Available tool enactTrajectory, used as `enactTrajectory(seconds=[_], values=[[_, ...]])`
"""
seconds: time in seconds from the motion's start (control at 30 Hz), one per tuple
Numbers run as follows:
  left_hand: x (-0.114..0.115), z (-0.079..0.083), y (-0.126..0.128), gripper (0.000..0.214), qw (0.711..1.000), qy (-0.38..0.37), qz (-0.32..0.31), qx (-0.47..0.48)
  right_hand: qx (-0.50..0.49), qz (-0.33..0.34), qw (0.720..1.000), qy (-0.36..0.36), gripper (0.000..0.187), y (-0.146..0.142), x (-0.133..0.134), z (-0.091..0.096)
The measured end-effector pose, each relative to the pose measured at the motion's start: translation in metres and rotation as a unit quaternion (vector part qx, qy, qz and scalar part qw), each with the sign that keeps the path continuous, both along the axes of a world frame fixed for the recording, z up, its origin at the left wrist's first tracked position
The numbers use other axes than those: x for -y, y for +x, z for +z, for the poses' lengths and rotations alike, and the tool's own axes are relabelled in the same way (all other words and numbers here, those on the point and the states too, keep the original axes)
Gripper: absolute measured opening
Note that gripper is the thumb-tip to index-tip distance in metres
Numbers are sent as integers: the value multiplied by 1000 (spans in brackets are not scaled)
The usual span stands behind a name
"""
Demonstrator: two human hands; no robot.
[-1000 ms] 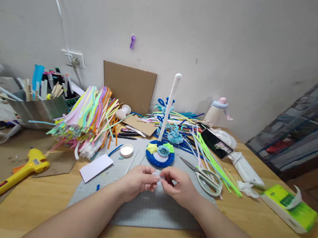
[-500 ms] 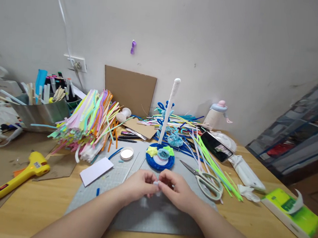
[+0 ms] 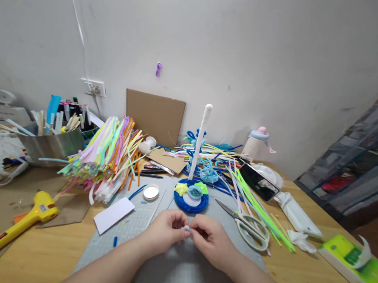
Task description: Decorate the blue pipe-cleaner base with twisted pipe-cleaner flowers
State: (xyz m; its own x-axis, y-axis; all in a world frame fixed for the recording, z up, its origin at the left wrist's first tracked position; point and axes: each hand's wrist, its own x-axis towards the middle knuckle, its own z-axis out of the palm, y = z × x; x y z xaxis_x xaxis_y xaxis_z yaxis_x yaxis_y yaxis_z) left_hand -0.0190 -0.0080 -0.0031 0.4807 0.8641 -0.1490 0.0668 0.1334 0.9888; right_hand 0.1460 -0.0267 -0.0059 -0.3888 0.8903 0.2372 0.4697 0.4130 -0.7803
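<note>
Over the grey cutting mat (image 3: 130,224), my two hands meet with their fingertips pinched together. A small pale piece (image 3: 186,228), likely pipe cleaner, shows between the thumb and finger of my left hand (image 3: 167,231). My right hand (image 3: 212,239) pinches the same piece from the other side; its fingers partly hide it. Just beyond the fingers stands a round blue pipe-cleaner base (image 3: 179,202) with yellow and green stars, a light blue shell-like piece (image 3: 194,192) and an upright white fuzzy stem (image 3: 201,140). Scissors (image 3: 250,229) lie open to the right.
A yellow glue gun (image 3: 22,222) lies at left, near a bundle of coloured pipe cleaners (image 3: 104,161). A white card (image 3: 114,215) and a small white lid (image 3: 151,192) rest on the mat. At right are a phone (image 3: 259,182) and a green tissue pack (image 3: 356,263).
The whole view has shifted, so the table things appear lower. Both hands keep their pinch on the pale piece, with the fingers slightly repositioned around it.
</note>
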Motion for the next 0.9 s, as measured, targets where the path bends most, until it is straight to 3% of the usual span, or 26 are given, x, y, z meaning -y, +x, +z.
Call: enactTrajectory(seconds=[0.07, 0.2, 0.33, 0.43, 0.53, 0.63, 0.9], values=[[0, 1, 1, 28, 999, -15, 5, 41, -67, -43, 996, -44, 16, -4, -2, -4], [-2, -3, 4, 31, 998, 11, 66, 21, -172, -86, 970, -146, 16, -11, -8, -11], [-3, -3, 3, 37, 995, -64, 59, 55, -231, -81, 947, -209, 18, -14, -9, -9], [0, 4, -1, 32, 985, -142, 23, 98, -235, -45, 955, -173, 15, -9, -6, -5], [2, 11, -5, 27, 968, -214, -1, 130, -170, -7, 981, -94, 11, -1, -3, 0], [2, 13, -8, 24, 956, -255, -15, 142, -96, 14, 994, -58, 9, 6, -2, 5], [2, 10, -9, 22, 968, -208, -33, 135, -61, 1, 998, -27, 7, 6, -2, 1]])
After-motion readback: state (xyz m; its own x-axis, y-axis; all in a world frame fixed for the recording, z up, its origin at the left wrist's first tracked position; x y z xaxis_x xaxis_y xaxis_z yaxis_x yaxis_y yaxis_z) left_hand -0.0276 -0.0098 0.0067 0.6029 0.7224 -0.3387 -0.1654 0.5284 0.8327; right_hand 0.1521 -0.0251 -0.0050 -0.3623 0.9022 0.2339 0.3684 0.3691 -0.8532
